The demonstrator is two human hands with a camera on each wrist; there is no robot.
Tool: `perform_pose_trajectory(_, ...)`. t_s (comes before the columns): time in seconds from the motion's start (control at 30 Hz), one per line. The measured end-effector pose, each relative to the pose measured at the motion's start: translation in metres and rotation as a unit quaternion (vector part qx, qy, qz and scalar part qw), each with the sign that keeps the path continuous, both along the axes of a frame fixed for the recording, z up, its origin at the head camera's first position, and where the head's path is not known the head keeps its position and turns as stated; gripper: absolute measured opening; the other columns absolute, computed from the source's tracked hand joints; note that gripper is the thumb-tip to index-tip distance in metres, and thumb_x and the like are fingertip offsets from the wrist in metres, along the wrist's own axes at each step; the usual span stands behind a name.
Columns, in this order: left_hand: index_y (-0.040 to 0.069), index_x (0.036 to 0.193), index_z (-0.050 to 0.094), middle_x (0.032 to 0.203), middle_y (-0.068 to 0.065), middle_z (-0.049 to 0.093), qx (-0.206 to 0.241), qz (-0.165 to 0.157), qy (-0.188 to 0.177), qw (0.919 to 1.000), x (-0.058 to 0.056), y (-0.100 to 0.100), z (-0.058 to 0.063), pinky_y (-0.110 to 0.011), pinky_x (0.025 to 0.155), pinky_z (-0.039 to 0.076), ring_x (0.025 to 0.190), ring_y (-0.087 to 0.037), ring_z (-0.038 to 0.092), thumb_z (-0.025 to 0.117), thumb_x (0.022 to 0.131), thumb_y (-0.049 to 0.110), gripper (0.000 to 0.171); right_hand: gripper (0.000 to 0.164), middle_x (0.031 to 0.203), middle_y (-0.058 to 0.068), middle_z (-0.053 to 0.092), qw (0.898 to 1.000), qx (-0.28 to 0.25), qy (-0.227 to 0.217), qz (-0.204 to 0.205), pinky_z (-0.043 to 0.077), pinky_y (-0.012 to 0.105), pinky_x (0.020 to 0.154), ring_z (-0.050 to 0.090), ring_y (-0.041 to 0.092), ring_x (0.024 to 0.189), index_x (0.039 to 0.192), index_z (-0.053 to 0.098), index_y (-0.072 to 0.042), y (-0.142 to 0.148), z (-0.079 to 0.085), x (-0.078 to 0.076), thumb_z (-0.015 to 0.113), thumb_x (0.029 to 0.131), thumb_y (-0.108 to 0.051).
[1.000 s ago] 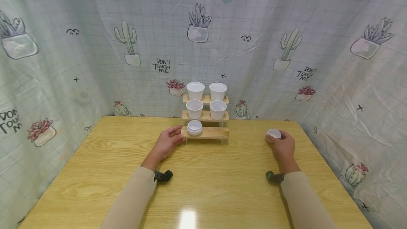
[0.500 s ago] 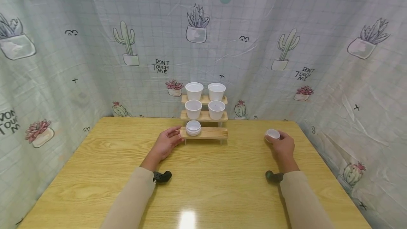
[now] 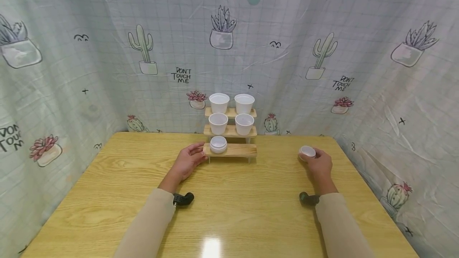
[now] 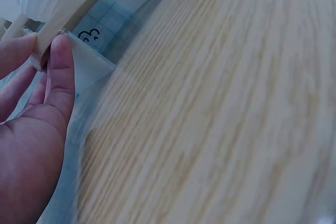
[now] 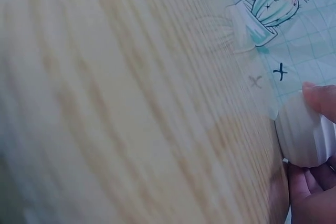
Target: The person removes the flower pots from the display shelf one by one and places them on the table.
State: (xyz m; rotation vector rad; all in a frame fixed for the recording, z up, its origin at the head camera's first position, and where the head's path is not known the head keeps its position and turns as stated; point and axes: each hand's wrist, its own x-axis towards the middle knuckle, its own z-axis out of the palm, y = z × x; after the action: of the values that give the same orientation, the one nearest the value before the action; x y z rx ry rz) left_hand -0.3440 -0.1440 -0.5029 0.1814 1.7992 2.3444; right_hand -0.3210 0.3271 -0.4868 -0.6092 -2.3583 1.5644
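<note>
A three-tier wooden shelf stand (image 3: 242, 150) stands at the back middle of the table. My left hand (image 3: 185, 162) pinches the left end of its lowest board (image 4: 79, 11) between thumb and fingers. On that board, near the left, sits a low white ribbed cup (image 3: 218, 145). Off to the right, my right hand (image 3: 320, 165) grips a small white cup (image 3: 307, 152) by its sides. In the right wrist view this cup (image 5: 300, 129) lies between thumb and fingers, its base at or close to the table; contact cannot be told.
Taller white cups stand in pairs on the middle tier (image 3: 231, 130) and the top tier (image 3: 231, 112). The wooden table (image 3: 244, 194) runs back to a curtain (image 3: 165, 47) printed with cacti, which also hangs along both sides.
Both hands stay where they were, on the shelf stand and the small cup. Only the head view has shifted very slightly.
</note>
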Motion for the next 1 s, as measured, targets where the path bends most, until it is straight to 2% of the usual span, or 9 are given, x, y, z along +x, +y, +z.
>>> perform_pose_trajectory(0.27, -0.006, 0.154, 0.036, 0.115, -0.006, 0.054, -0.002, 0.005, -0.007, 1.0000, 0.0015, 0.0028, 0.0030, -0.025, 0.093, 0.062, 0.094, -0.010, 0.066, 0.054, 0.102, -0.005, 0.055, 0.073, 0.145, 0.031, 0.052, 1.000, 0.024, -0.007, 0.002, 0.043, 0.055, 0.119, 0.048, 0.041, 0.135, 0.147, 0.049, 0.008, 0.0014, -0.0002, 0.0012, 0.081, 0.090, -0.026)
perform_pose_trajectory(0.67, -0.003, 0.155, 0.037, 0.120, -0.008, 0.052, 0.000, 0.002, -0.013, 0.9999, 0.0003, 0.0005, -0.0013, -0.025, 0.095, 0.062, 0.097, -0.011, 0.066, 0.054, 0.103, -0.003, 0.054, 0.075, 0.149, 0.030, 0.049, 1.000, -0.001, -0.007, 0.006, 0.041, 0.056, 0.121, 0.045, 0.041, 0.138, 0.149, 0.046, 0.006, -0.0042, 0.0005, 0.0080, 0.081, 0.090, -0.024)
perform_pose_trajectory(1.0, -0.004, 0.154, 0.038, 0.114, -0.005, 0.056, 0.004, 0.002, -0.010, 0.9999, -0.0009, 0.0000, -0.0017, -0.025, 0.094, 0.062, 0.095, -0.011, 0.067, 0.054, 0.103, -0.004, 0.054, 0.073, 0.146, 0.028, 0.052, 1.000, -0.006, -0.006, 0.001, 0.043, 0.053, 0.119, 0.047, 0.039, 0.136, 0.146, 0.051, 0.005, -0.0077, 0.0014, 0.0087, 0.083, 0.087, -0.022)
